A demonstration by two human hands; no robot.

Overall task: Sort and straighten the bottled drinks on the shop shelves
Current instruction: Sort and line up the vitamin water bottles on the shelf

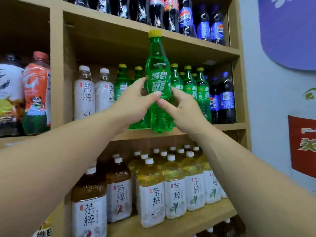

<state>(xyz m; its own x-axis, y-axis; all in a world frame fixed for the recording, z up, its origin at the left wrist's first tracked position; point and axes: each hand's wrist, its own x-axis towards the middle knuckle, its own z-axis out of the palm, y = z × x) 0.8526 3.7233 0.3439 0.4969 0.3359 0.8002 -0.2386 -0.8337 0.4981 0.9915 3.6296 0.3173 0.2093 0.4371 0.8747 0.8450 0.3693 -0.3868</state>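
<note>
**Both grips on one green bottle at the middle shelf**

Head view: I held the green bottle (158,82) with both grips at once. My left grip (136,98) was clamped on its left side, the thumb lying across the front just under the label and the fingers curled out of sight behind. My right grip (181,106) was clamped on the right side at the same height, its thumb on the front too, tip to tip with the left thumb. So the label and the yellow cap (155,33) rose clear above my grips, and only the ribbed foot showed below them.

The bottle stood upright in front of the middle shelf (227,126), its foot level with the shelf's front edge; I could not tell whether it rested there. Behind it stood the row of matching green bottles (189,86), with white-labelled tea bottles (84,94) to the left and dark cola bottles (225,100) to the right. More tea bottles (152,194) filled the shelf below.
</note>
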